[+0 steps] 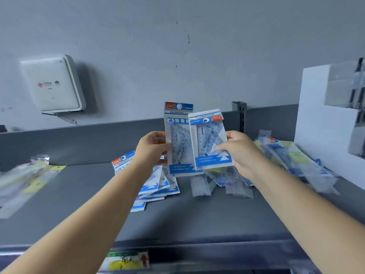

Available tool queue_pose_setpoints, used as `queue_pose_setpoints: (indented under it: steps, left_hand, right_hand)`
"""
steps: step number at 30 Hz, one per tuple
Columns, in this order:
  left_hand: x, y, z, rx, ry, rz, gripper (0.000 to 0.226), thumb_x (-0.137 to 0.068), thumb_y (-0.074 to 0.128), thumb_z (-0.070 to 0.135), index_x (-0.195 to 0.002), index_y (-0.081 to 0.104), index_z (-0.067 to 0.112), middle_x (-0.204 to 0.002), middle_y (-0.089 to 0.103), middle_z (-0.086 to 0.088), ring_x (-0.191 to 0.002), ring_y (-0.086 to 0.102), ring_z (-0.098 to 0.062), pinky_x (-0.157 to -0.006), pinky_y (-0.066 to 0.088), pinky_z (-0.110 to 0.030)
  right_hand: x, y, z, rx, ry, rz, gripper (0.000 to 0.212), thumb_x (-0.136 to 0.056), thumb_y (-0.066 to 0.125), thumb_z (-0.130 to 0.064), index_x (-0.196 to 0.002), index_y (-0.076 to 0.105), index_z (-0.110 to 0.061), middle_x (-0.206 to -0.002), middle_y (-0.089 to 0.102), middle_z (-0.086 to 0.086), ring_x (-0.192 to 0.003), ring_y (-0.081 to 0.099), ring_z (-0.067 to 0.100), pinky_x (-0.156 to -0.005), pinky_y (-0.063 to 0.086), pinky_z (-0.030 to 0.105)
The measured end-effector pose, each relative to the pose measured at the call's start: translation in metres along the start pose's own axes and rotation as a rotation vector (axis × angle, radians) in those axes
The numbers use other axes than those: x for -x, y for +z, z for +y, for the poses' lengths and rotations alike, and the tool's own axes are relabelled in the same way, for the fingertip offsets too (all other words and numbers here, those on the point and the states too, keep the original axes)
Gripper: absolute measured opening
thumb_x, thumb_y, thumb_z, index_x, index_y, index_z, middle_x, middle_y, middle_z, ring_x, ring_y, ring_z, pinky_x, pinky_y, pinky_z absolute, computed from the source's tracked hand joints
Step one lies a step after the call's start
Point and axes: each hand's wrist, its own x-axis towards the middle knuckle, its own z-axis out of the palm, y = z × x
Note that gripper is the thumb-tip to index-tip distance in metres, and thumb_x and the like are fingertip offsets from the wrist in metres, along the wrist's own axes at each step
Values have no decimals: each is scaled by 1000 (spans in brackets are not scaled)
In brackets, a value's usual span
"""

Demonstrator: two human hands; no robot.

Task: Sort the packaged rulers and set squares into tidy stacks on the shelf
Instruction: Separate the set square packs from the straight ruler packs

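- My left hand (153, 148) grips the left edge of a set-square pack (177, 139), fingers curled round it, holding it upright above the shelf (88, 194).
- My right hand (240, 153) pinches a second set-square pack (210, 139) by its right edge, thumb across the front near the blue band at the bottom.
- The second pack tilts slightly and overlaps the right side of the first; its "GEOMETRIC" header reads upside down, while the first pack's header reads the right way up.
- Both packs are clear with blue and red printing, and see-through triangles show inside.
- Below my left wrist a fanned pile of like packs (152, 186) lies on the grey shelf, its edges uneven.
- Beneath my right hand lie some loose clear packets (203, 186), partly hidden.
- Further right a heap of long ruler packs (292, 161) lies against a white box (320, 125).
- At the far left a blurred pile of packets with yellow labels (25, 180) lies on the shelf.
- A white wall unit (53, 84) hangs on the wall behind the shelf.
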Motion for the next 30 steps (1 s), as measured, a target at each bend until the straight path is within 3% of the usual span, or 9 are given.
queue_pose_setpoints:
  steps: [5,8,11,13,15,17,20,23,30]
  left_hand:
    - [-7,-62,-9,-28,-56,19,16,-89,56,-3,-86,57,14,-87,65,-5,-71,64,-17,-48,56,-24]
    - [-15,-96,-21,-55,-102,15,14,-90,56,0,-87,58,13,-88,65,-6,-68,65,-14,-48,55,-23]
    - [-23,-114,-34,-92,-127,24,13,-90,56,0,-97,61,10,-90,64,-8,-61,63,-12,-48,53,-22]
    - [-29,-122,-42,-279,-66,56,24,-90,58,7,-114,58,7,-95,61,-8,-73,59,-19,-60,53,-27]
    - [-34,-128,-45,-436,21,90,31,-88,60,12,-119,57,6,-93,58,-4,-79,54,-20,-72,48,-31]
    - [-37,-132,-45,-480,69,97,29,-88,59,13,-116,59,6,-90,58,-2,-78,53,-19,-69,45,-27]
    - [-38,-131,-43,-573,111,58,23,-87,60,15,-109,62,8,-88,59,2,-71,53,-13,-58,39,-18]
    - [-40,-120,-41,-673,168,48,24,-86,58,13,-110,62,11,-97,60,-1,-80,53,-17,-67,41,-25]
    - [-28,-52,-29,-731,266,-90,20,-88,58,18,-107,61,16,-100,59,4,-87,53,-16,-75,37,-24]
  right_hand:
    - [1,52,-12,-62,-4,-96,25,-83,48,13,-82,57,-10,-85,65,11,-71,64,22,-70,54,38]
    - [4,86,-17,-65,-19,-121,26,-84,48,13,-81,57,-11,-82,65,8,-69,63,18,-63,54,31]
    - [5,111,-22,-94,-36,-123,25,-84,51,12,-80,57,-11,-85,66,9,-75,64,20,-73,54,35]
    - [5,123,-26,-134,-58,-102,21,-84,55,10,-85,58,-11,-91,67,11,-77,65,20,-76,54,36]
    - [2,135,-28,-113,-86,-80,22,-83,59,7,-100,59,-6,-100,67,12,-85,65,23,-83,52,37]
    - [-2,144,-25,121,-104,-45,46,-83,62,-1,-126,47,-2,-117,60,13,-101,60,24,-90,47,36]
    - [-1,146,-15,633,-175,-28,66,-87,59,-12,-142,24,-7,-141,37,11,-123,45,26,-98,37,32]
    - [5,133,-6,846,-292,-27,55,-90,54,-13,-139,32,-13,-142,33,7,-126,40,23,-100,34,29]
    - [7,55,-1,920,-291,65,36,-88,54,-13,-124,50,-17,-126,48,-1,-111,50,17,-88,39,26]
